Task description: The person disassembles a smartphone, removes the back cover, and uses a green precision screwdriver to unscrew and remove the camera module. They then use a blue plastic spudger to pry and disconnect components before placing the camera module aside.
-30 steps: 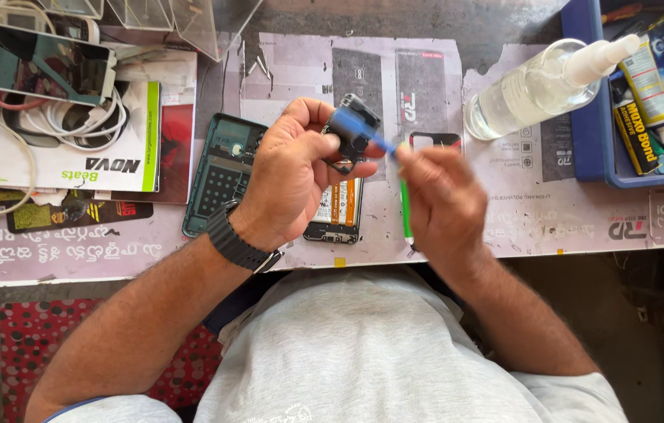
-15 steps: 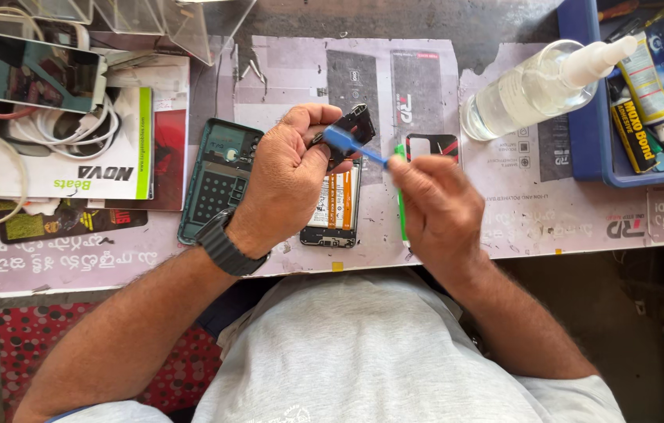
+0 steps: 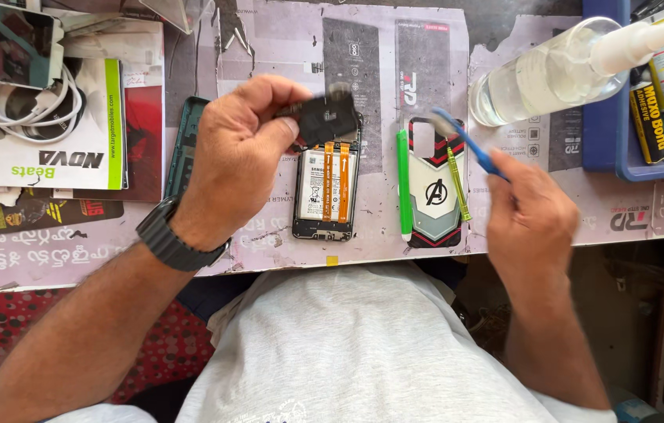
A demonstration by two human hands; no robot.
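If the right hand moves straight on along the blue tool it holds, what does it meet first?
The right hand points its blue tool up-left, so it probably meets the phone case first; height above the table is unclear.

Clearance around the opened phone point(image 3: 326, 192)

Bare tabletop point(image 3: 261, 235) lies just left of the phone, toward the teal cover point(image 3: 183, 149). Right side obstructed: green tool point(image 3: 403, 184), printed phone case point(image 3: 435, 196), then spray bottle point(image 3: 543, 74) further right.

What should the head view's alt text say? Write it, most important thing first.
A person's left hand lifts a small black part above an opened phone on the table, while the right hand holds a blue tool. A clear spray bottle lies nearby.
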